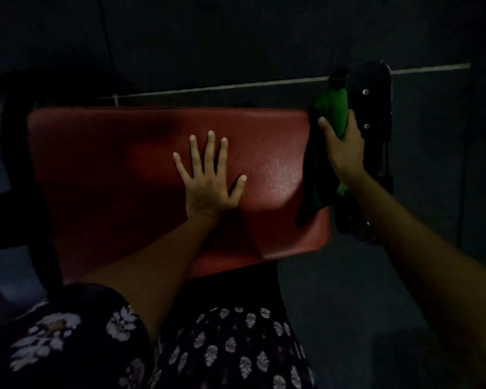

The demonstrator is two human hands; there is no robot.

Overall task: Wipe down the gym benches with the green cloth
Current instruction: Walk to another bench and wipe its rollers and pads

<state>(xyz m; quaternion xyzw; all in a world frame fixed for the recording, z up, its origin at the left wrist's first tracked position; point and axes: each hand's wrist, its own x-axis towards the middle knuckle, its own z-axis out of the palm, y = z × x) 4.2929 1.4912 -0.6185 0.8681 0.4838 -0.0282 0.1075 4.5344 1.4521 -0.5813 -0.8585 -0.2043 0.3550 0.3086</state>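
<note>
A red padded bench (110, 169) fills the middle of the dim view. My left hand (208, 178) lies flat on the pad with its fingers spread straight. At the pad's right end my right hand (344, 153) grips the green cloth (333, 110), its thumb and fingers curled round it. The cloth is bunched against the gap between the red pad and a black part beside it, and a strip of it hangs below my hand (319, 192).
A black plate with metal bolts (372, 108) stands right of the pad. The bench's dark frame (20, 169) runs along the left. A pale line (236, 86) crosses the dark floor behind. My patterned clothing (230, 349) fills the bottom.
</note>
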